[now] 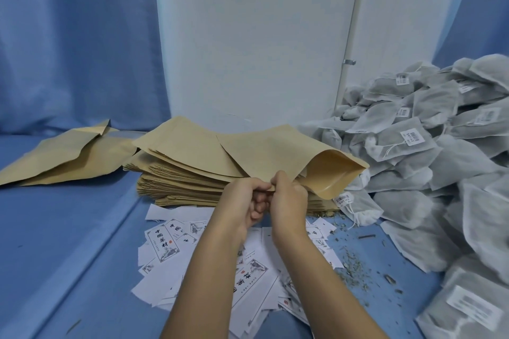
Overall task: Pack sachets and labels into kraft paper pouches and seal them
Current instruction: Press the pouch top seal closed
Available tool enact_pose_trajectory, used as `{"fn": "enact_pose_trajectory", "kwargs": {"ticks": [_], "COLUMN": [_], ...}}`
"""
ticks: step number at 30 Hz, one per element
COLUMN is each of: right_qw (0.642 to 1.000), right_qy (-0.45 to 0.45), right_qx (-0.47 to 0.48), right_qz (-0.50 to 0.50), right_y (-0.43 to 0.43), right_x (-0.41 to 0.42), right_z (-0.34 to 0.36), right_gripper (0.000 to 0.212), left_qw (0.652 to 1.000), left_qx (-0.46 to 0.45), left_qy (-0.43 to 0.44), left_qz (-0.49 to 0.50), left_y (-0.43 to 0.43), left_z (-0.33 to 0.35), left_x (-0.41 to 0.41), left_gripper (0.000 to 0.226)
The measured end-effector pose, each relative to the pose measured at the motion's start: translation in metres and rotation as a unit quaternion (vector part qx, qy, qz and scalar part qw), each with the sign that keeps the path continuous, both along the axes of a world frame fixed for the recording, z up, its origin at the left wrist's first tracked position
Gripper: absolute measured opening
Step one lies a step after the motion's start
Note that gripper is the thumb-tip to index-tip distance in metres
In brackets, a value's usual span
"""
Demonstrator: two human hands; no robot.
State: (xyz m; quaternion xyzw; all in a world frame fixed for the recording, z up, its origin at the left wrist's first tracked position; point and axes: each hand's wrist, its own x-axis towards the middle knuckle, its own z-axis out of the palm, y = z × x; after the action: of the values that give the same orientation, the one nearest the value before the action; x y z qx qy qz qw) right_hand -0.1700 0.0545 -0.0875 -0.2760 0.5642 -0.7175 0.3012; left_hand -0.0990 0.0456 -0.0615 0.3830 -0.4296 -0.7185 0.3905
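- Closest in: a scatter of white printed paper labels (162,242) lies on the blue-covered counter (68,228). They're thin, flat and overlapping, so I'd guess you slide one out by an edge rather than pinch from above.
- Just past them, the left hand (239,201) and right hand (289,198) sit side by side. Each grip is pinched onto the near lip of one tan kraft paper pouch (275,151). Its mouth gapes toward the right, and it's held just above the tall stack of flat kraft pouches (179,173).
- The pouch looks light, a bit stiff and easy to crease. The mouth rim seems the sane place to hold it, one side per hand.
- On the right, a big heap of grey mesh sachets (413,146) with barcode tags butts up against the stack. They look soft and squashy, and the strings are likely to snag. The dried herb crumbs (349,259) in front suggest they shed.
- Room-wise, there's open blue counter to the left, while the heap crowds the right.
- Further back left are a few loose creased kraft pouches (63,157), then a white wall panel (248,36) and a blue curtain (68,36).
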Motion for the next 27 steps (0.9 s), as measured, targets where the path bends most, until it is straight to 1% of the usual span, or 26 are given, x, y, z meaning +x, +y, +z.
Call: {"fn": "enact_pose_trajectory", "kwargs": {"ticks": [3,6,9,12,15,18,21,25,27], "right_qw": [1.0,0.997,0.992,0.993,0.995,0.989,0.986,0.991,0.991], "right_qy": [0.007,-0.063,-0.112,-0.101,-0.077,-0.118,-0.156,-0.112,-0.104], "right_qx": [-0.014,0.0,0.001,-0.004,0.01,0.001,-0.013,0.007,0.013], "right_qz": [0.007,0.054,0.065,0.058,0.07,0.091,0.06,0.068,0.085], "right_y": [0.001,0.002,0.0,0.001,0.004,0.007,0.006,0.007,0.009], "right_x": [0.003,0.005,0.004,0.003,0.002,0.002,0.001,-0.002,-0.003], "right_z": [-0.002,0.001,0.003,0.004,0.006,0.007,0.008,0.009,0.008], "right_gripper": [0.032,0.029,0.027,0.028,0.033,0.033,0.028,0.018,0.022], "left_qw": [1.0,0.999,0.998,0.999,0.999,0.996,0.997,0.998,0.997], "left_qx": [0.013,0.023,0.029,0.011,-0.019,-0.013,-0.02,-0.024,-0.023], "left_qy": [0.006,0.03,0.047,0.03,0.005,0.021,0.006,-0.022,-0.016], "left_qz": [0.0,0.006,0.018,0.018,0.044,0.088,0.078,0.058,0.066], "left_y": [-0.002,-0.005,-0.006,-0.005,-0.004,-0.006,-0.007,-0.006,-0.007], "left_z": [-0.001,-0.002,-0.002,-0.004,-0.006,-0.006,-0.007,-0.008,-0.008], "left_x": [0.003,0.007,0.005,0.002,0.002,0.003,0.004,0.004,0.003], "left_gripper": [0.036,0.04,0.029,0.028,0.027,0.027,0.024,0.019,0.022]}}
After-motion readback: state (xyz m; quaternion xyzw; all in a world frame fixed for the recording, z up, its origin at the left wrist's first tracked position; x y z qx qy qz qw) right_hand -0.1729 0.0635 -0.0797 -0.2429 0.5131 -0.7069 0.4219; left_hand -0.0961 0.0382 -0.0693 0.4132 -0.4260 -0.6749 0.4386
